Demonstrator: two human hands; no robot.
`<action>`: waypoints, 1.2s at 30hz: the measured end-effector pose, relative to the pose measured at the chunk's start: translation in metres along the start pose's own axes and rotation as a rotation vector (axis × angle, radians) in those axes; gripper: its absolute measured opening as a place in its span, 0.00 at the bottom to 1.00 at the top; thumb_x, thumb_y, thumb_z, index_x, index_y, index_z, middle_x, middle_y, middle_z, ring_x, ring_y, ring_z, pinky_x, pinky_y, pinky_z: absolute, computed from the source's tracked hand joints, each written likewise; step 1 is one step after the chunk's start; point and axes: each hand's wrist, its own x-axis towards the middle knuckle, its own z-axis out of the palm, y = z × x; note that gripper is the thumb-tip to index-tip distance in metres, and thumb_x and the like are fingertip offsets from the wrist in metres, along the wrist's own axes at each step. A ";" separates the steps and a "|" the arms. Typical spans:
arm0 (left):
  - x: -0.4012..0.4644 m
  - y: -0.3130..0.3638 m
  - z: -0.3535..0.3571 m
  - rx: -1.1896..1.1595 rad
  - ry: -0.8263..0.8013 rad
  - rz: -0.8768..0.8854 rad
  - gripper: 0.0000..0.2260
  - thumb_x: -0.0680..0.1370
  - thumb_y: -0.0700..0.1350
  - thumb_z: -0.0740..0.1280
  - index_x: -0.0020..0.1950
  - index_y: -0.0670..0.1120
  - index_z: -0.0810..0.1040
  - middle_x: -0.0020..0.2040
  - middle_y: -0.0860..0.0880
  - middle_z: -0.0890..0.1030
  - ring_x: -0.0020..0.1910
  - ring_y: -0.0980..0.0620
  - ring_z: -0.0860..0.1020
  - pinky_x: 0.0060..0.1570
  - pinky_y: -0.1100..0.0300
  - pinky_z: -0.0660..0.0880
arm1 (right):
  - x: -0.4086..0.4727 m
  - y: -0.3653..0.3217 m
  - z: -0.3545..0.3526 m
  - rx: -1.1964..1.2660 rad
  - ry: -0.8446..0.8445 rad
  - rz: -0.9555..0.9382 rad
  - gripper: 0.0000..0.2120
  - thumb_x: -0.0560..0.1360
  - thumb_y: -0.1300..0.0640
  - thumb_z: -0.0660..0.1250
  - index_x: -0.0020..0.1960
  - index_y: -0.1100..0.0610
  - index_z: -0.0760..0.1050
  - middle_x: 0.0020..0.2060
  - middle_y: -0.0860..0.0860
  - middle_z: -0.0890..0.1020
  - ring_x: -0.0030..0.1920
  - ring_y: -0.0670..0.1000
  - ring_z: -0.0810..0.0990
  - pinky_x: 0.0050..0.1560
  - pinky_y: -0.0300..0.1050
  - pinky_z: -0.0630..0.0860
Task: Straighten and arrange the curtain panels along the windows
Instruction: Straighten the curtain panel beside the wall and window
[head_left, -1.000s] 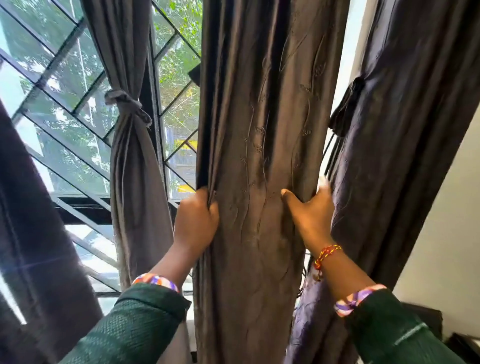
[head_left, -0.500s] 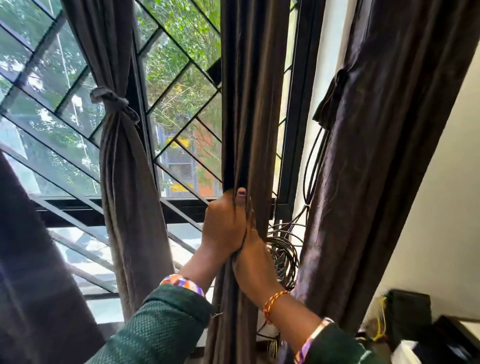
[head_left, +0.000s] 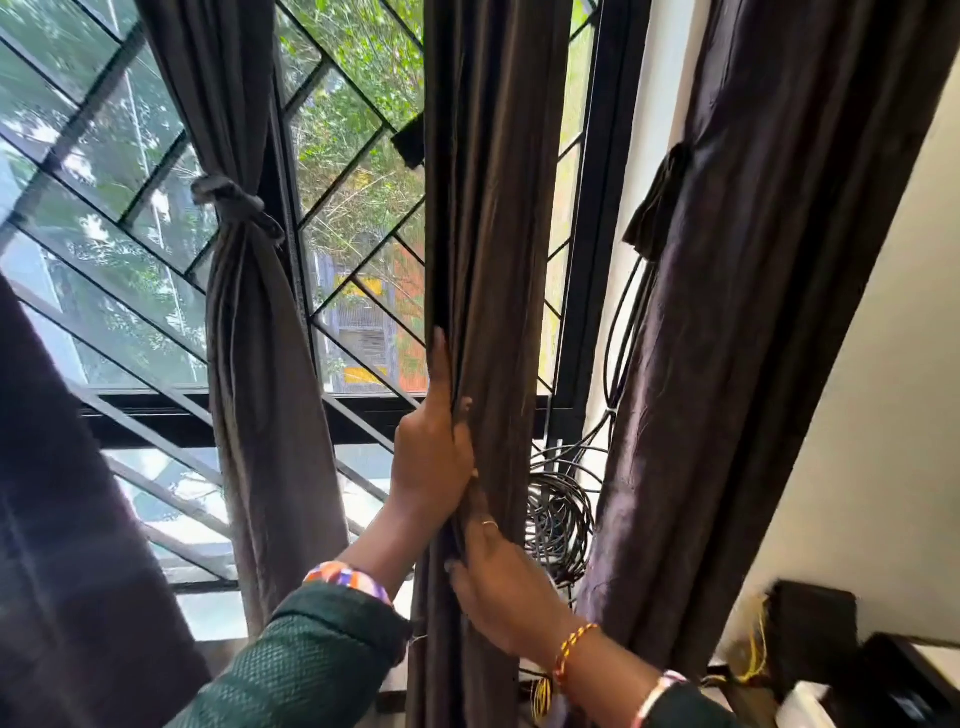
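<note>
A brown curtain panel (head_left: 493, 234) hangs gathered into a narrow column in front of the window (head_left: 353, 171). My left hand (head_left: 434, 447) grips its left edge, with the index finger stretched up along the fold. Just below, my right hand (head_left: 504, 582) clasps the bunched fabric from the right. A grey panel (head_left: 260, 364) hangs to the left, knotted with a tie at mid height. A dark panel (head_left: 727, 364) with its own tie-back hangs on the right. Another dark panel (head_left: 62, 519) fills the lower left corner.
The window has a black diagonal grille (head_left: 130, 208) and a black frame post (head_left: 587, 260). Coiled black cables (head_left: 561, 525) hang between the middle and right panels. A black box (head_left: 810, 623) and other items sit at lower right against a cream wall (head_left: 857, 415).
The middle panel went from spread wide to bunched narrow as my hands came together, exposing the frame and cables. My left index finger now points up the edge, and my right hand has slid lower.
</note>
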 end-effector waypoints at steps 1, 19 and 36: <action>-0.001 -0.001 -0.003 -0.017 0.015 -0.027 0.35 0.74 0.33 0.62 0.75 0.46 0.47 0.22 0.48 0.66 0.19 0.53 0.63 0.27 0.63 0.61 | 0.001 0.004 -0.008 0.122 -0.010 -0.001 0.33 0.78 0.52 0.54 0.77 0.56 0.40 0.69 0.53 0.68 0.53 0.63 0.79 0.50 0.49 0.77; 0.014 0.018 0.002 0.398 -0.467 -0.085 0.19 0.76 0.56 0.61 0.67 0.55 0.68 0.50 0.44 0.82 0.52 0.43 0.79 0.45 0.54 0.73 | 0.137 -0.056 -0.238 0.255 0.583 0.193 0.16 0.73 0.66 0.59 0.61 0.66 0.67 0.56 0.65 0.76 0.58 0.65 0.75 0.54 0.50 0.72; 0.248 0.045 -0.018 -0.288 -0.057 -0.256 0.43 0.69 0.38 0.73 0.76 0.48 0.50 0.50 0.42 0.77 0.49 0.46 0.77 0.52 0.53 0.74 | 0.144 -0.001 -0.258 0.514 0.494 0.077 0.22 0.71 0.70 0.58 0.61 0.54 0.74 0.56 0.55 0.80 0.56 0.56 0.78 0.56 0.50 0.76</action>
